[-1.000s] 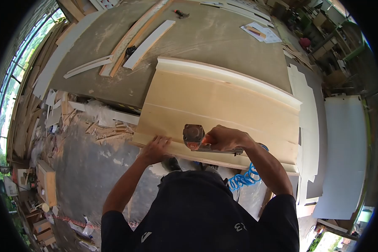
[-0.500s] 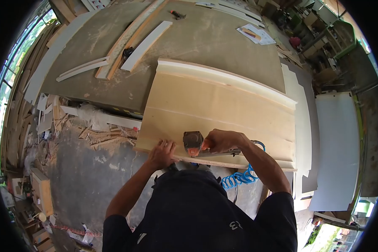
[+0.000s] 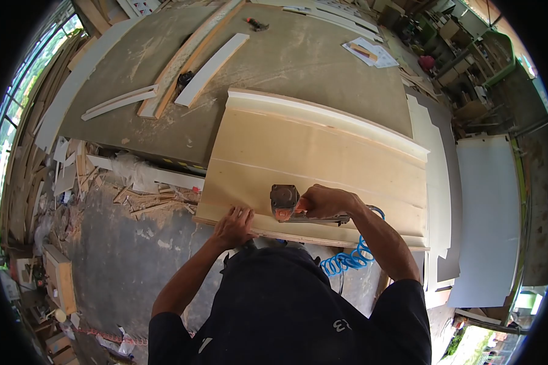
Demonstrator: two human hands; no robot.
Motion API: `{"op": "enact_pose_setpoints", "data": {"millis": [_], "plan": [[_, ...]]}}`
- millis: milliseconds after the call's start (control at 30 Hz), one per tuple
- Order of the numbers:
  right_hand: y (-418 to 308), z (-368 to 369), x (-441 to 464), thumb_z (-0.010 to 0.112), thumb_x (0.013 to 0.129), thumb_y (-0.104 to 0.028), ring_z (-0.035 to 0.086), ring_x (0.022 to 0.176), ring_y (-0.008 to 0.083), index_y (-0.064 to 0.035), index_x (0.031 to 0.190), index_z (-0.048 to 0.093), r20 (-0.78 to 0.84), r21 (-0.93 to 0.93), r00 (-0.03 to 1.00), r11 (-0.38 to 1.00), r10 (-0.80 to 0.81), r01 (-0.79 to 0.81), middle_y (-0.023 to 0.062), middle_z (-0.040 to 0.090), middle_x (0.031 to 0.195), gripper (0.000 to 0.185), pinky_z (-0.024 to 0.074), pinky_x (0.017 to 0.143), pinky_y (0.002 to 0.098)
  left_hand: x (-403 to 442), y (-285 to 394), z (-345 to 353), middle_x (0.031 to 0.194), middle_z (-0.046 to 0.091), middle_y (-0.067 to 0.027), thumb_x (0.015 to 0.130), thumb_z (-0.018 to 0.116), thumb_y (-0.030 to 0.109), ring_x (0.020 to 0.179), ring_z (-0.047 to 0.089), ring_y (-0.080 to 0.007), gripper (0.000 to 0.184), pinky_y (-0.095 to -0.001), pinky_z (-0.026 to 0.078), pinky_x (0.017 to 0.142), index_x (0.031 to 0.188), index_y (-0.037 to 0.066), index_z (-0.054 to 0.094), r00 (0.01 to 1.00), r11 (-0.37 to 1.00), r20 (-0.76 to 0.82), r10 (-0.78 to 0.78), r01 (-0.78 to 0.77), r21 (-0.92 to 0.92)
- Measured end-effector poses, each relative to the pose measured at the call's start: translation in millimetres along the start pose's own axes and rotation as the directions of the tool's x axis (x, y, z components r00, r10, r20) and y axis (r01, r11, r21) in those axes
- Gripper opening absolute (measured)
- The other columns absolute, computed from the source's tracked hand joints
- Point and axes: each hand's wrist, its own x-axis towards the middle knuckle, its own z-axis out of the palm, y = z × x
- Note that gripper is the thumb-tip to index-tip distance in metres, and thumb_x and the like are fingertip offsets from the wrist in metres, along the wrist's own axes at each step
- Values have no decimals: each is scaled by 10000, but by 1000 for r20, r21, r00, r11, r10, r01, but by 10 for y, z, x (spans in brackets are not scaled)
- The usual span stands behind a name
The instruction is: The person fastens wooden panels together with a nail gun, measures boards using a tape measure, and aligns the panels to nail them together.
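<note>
My right hand is closed around the handle of a nail gun, black on top with an orange-red body. Its nose is at the near edge of a pale wooden panel; whether it touches is hidden. A coiled blue air hose hangs by my right forearm. My left hand grips the panel's near edge, left of the nail gun, with its fingers over the top and the thumb hidden. Along the panel's far side runs a raised white-faced strip.
The panel lies on a large brown worktable. Farther off are white-faced boards, a hammer and paper sheets. Wood offcuts litter the floor at left. White sheets stand at right.
The nail gun in my right hand has shifted slightly right and away from my body. My left hand has stayed at the panel's near edge, moving only a little.
</note>
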Motion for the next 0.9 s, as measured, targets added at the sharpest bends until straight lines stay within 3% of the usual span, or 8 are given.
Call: {"op": "enact_pose_setpoints", "data": {"millis": [167,233,500,600,667,767,833,900], "plan": [[-24,14,-22,653,725,-105,668,829,349,5,1018,697,-25,-28,1000,1000,2,-2,206,703,871,316,522,776,427,-23,-7,46,1266,572,-172,796,697,565,1218,515,-341,771,-466,404,1070,1255,-46,599,1000,999,-11,-19,18,-27],[-46,15,-18,646,758,-126,676,821,350,8,938,708,-79,-37,996,998,-50,47,204,709,851,233,519,766,439,-25,-1,45,1269,572,-173,798,689,575,1221,515,-345,781,-476,397,1078,1264,-45,594,999,999,-28,-24,24,-25],[-396,-127,49,679,831,-223,676,851,358,-7,986,704,-40,-25,997,997,-68,67,205,714,898,267,518,793,443,-317,-337,-68,1289,571,-188,812,666,601,1228,515,-371,814,-533,347,1125,1298,-45,570,992,993,-25,-120,120,0],[-545,-98,235,683,846,-247,674,855,352,-5,1010,696,-22,-17,993,993,-115,114,199,714,908,293,514,789,442,-561,-607,-274,1300,564,-207,821,681,561,1263,496,-392,780,-530,332,1141,1288,-53,568,985,987,-68,-159,159,6],[-576,-37,381,683,850,-250,672,852,349,-1,1019,691,-17,-12,988,988,-151,151,194,714,910,301,511,784,441,-695,-750,-300,1302,558,-226,820,727,458,1294,472,-415,721,-509,332,1151,1295,-57,553,971,976,-127,-202,190,-103],[-605,25,543,679,841,-225,668,849,349,-5,1034,686,22,-55,992,991,-125,126,190,715,905,292,505,781,441,-776,-856,-241,1313,544,-245,816,757,342,1299,464,-431,664,-496,351,1144,1291,-57,520,979,970,-86,-185,167,-179],[-614,26,574,657,817,-175,670,803,327,-9,1026,683,0,-31,977,977,-212,212,178,708,859,268,511,744,431,-767,-828,-199,1317,537,-255,808,764,306,1295,466,-434,650,-495,368,1132,1282,-56,504,980,974,-85,-178,163,-158],[-641,19,646,644,803,-157,668,776,313,-9,1015,683,45,-42,984,984,-171,173,170,700,831,261,513,721,423,-769,-819,-173,1320,529,-265,801,772,269,1291,468,-436,638,-494,384,1120,1273,-54,489,982,978,-82,-170,158,-136]]}}
